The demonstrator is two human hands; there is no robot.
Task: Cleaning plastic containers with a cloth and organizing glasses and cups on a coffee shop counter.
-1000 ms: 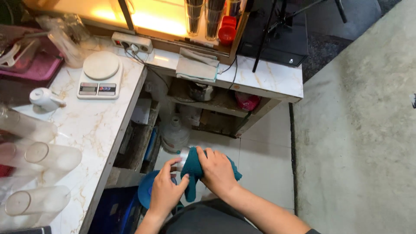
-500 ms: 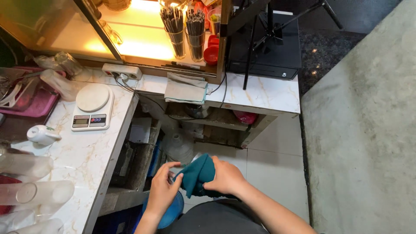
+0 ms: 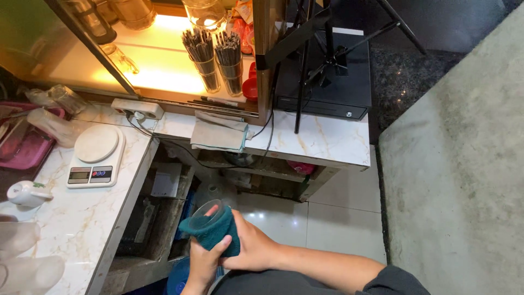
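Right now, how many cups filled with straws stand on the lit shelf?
2: the left cup of straws and the right cup of straws stand side by side near the wooden post. Others may be out of frame.

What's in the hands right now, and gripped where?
A clear glass wrapped in a teal cloth. Right hand and left hand grip its cloth-covered sides; the rim stays bare.

A drinks stall or small café: a lit display case (image 3: pixel 158 60) at eleven o'clock holds cups of straws (image 3: pixel 204 52), with a cash drawer (image 3: pixel 327 87) at one o'clock and a kitchen scale (image 3: pixel 97 155) at nine.
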